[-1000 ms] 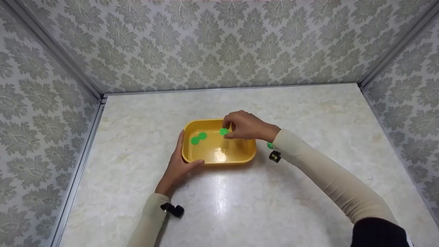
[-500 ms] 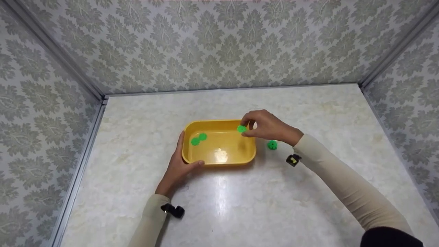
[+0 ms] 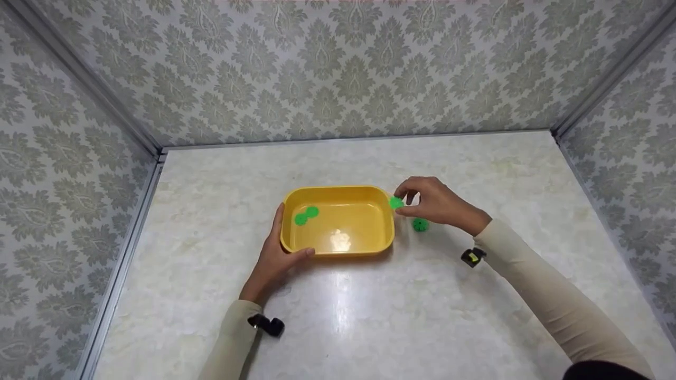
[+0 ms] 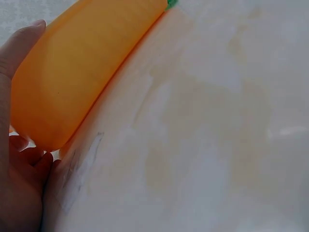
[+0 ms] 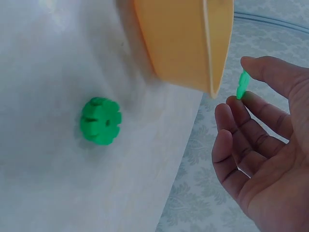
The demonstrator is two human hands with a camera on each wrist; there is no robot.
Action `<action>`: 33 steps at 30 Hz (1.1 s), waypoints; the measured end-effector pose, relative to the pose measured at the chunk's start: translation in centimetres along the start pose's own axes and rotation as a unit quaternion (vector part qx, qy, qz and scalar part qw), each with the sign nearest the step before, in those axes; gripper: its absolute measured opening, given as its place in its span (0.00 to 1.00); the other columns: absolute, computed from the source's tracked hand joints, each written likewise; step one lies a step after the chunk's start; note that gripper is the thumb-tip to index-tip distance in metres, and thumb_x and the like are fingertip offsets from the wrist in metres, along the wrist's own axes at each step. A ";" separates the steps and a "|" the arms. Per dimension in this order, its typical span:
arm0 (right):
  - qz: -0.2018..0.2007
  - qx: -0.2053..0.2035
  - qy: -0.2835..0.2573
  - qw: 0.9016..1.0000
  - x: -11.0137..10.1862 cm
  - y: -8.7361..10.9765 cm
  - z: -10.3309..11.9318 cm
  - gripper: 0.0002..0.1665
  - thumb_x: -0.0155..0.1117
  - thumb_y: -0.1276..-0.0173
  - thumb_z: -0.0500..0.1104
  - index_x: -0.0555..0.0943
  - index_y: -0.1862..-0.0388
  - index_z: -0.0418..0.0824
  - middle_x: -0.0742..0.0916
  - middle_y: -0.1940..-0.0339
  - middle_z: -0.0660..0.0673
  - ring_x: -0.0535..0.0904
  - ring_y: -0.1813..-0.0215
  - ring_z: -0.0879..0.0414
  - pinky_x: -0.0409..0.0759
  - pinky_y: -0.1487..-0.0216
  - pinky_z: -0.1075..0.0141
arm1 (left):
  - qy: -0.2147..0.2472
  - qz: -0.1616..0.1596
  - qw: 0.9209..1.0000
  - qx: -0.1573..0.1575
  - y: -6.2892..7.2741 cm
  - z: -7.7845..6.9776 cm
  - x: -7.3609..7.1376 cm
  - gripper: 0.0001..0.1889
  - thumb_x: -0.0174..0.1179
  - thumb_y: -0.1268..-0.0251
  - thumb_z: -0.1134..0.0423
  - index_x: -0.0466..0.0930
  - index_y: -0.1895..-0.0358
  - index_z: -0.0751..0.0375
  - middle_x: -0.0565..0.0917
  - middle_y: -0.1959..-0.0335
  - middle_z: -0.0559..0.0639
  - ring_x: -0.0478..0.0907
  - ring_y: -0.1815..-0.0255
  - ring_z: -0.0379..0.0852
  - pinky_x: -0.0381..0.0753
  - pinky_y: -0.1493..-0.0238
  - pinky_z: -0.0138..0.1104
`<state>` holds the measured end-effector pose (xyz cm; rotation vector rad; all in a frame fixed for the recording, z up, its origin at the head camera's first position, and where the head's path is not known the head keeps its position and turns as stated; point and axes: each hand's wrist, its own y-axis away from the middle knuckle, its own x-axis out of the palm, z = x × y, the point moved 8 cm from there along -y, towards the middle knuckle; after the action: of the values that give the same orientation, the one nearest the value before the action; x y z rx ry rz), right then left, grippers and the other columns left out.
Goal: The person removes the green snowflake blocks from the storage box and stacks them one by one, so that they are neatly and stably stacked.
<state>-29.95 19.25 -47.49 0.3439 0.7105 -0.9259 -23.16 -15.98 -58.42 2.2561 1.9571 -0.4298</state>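
A yellow plastic tub (image 3: 364, 227) stands on the table, two green notched discs (image 3: 301, 219) lying on its floor towards the left. My left hand (image 3: 274, 256) holds the tub's left end, thumb at the front rim and fingers around the side. Just outside the right rim, my right hand (image 3: 438, 203) pinches another green disc (image 5: 242, 85) between thumb and fingertips, above the table. Below and beside that hand, a small stack of green notched discs (image 5: 101, 121) rests on the table, apart from the tub.
The pale marbled table (image 3: 338, 311) is bounded by patterned wall panels (image 3: 327, 68) at the back and both sides. A black strap-on device (image 3: 266, 324) sits on the left wrist, and another (image 3: 472, 257) on the right.
My right hand has moved right with its green disc, from over the tub to outside the right rim. The stack on the table has come into full view. My left hand stays put.
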 end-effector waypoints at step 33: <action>0.021 0.094 0.073 0.993 1.3 3.2 -7.0 0.17 0.84 0.33 0.40 0.91 0.48 0.39 0.90 0.51 0.45 0.85 0.48 0.48 0.84 0.43 0.49 | 0.000 -0.004 1.000 0.004 0.0 0.2 0.0 0.69 0.85 0.41 0.56 0.38 0.06 0.49 0.55 0.09 0.50 0.63 0.15 0.52 0.64 0.20 0.53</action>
<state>-29.65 24.19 -53.50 0.5953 0.7483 -0.9366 -23.22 -16.02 -58.63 2.2541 1.9671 -0.4394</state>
